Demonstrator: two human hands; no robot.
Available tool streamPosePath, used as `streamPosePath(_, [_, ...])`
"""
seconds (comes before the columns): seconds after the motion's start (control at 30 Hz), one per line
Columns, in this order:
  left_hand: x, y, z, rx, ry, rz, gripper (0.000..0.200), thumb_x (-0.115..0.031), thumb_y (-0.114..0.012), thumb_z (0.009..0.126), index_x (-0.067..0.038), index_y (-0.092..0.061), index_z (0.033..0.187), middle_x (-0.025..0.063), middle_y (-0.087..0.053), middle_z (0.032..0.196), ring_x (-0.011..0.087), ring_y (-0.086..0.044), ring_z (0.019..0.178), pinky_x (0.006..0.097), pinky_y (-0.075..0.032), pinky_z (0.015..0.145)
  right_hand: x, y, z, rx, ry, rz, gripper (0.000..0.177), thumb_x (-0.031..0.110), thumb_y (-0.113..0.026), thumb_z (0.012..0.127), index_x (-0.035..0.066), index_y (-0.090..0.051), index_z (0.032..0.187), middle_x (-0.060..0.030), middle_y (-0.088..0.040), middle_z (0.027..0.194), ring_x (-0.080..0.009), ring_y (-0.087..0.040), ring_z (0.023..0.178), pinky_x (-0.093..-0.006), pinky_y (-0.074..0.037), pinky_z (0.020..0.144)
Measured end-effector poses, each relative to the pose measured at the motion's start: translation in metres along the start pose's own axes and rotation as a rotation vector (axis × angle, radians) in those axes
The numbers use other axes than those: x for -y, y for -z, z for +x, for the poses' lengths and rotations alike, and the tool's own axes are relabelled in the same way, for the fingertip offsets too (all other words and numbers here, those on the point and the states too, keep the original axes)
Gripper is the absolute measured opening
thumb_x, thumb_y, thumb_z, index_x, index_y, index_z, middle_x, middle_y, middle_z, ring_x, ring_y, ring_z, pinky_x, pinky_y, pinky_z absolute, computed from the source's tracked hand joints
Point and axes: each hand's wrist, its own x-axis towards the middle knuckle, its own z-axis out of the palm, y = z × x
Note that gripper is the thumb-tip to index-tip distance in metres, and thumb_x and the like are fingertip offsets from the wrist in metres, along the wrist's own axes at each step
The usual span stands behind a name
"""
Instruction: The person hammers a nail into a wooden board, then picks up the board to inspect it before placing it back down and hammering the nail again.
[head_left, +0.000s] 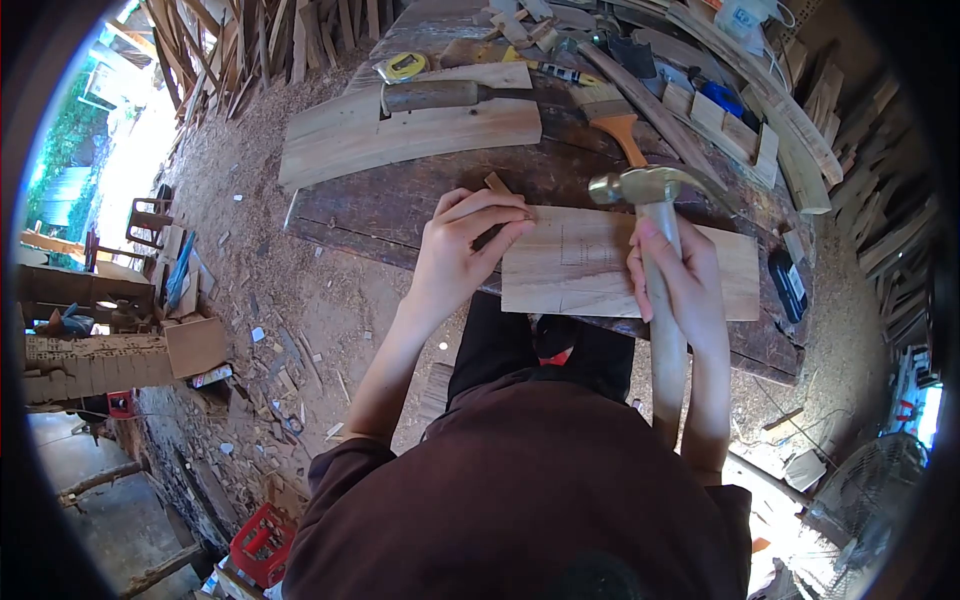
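Near the upper left corner of a pale rectangular board (575, 275) with pencil lines drawn on it, my left hand (462, 245) is closed in a pinch. I cannot tell what is between its fingertips. A short, thin strip of wood (497, 184) shows just behind those fingers. My right hand (688, 272) grips a claw hammer (668, 350) by its wooden handle, over the right part of the board. The hammer's metal head points up and away from me, above the board's far edge.
Beyond the board lie a notched curved plank (430, 132), a large wood-handled chisel (430, 95), a yellow tape measure (403, 67) and a paintbrush (625, 135). A black object (788, 285) sits at the table's right edge. A red crate (263, 543) stands on the floor.
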Motion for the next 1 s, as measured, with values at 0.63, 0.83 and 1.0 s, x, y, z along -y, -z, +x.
streamPosePath(0.63, [0.006, -0.001, -0.002, -0.032, 0.001, -0.087, 0.013, -0.010, -0.077, 0.078, -0.006, -0.074, 0.090, 0.0042, -0.071, 0.091, 0.0203, -0.067, 0.084, 0.0347, -0.045, 0.090, 0.034, -0.049, 0.003, 0.106, 0.142, -0.495, 0.027, 0.024, -0.054, 0.102, -0.003, -0.058, 0.102, 0.0005, -0.049, 0.055, -0.0058, -0.045, 0.041, -0.0228, -0.034, 0.041])
streamPosePath(0.83, [0.007, 0.001, 0.000, 0.003, 0.045, -0.148, 0.011, -0.009, -0.076, 0.079, -0.004, -0.074, 0.089, 0.0055, -0.072, 0.093, 0.0205, -0.068, 0.088, 0.0346, -0.047, 0.089, 0.034, -0.033, 0.004, 0.113, -0.002, -0.362, 0.029, 0.025, -0.056, 0.100, -0.003, -0.058, 0.106, -0.0009, -0.052, 0.058, -0.0073, -0.047, 0.040, -0.0238, -0.035, 0.040])
streamPosePath(1.0, [0.012, -0.005, 0.001, -0.013, 0.094, -0.285, 0.010, -0.007, -0.076, 0.079, -0.003, -0.073, 0.087, 0.0070, -0.072, 0.092, 0.0226, -0.068, 0.085, 0.0341, -0.047, 0.087, 0.011, -0.015, 0.009, 0.069, -0.083, -0.067, 0.032, 0.029, -0.048, 0.103, 0.000, -0.053, 0.092, -0.0061, -0.050, 0.058, -0.0102, -0.044, 0.036, -0.0229, -0.034, 0.035])
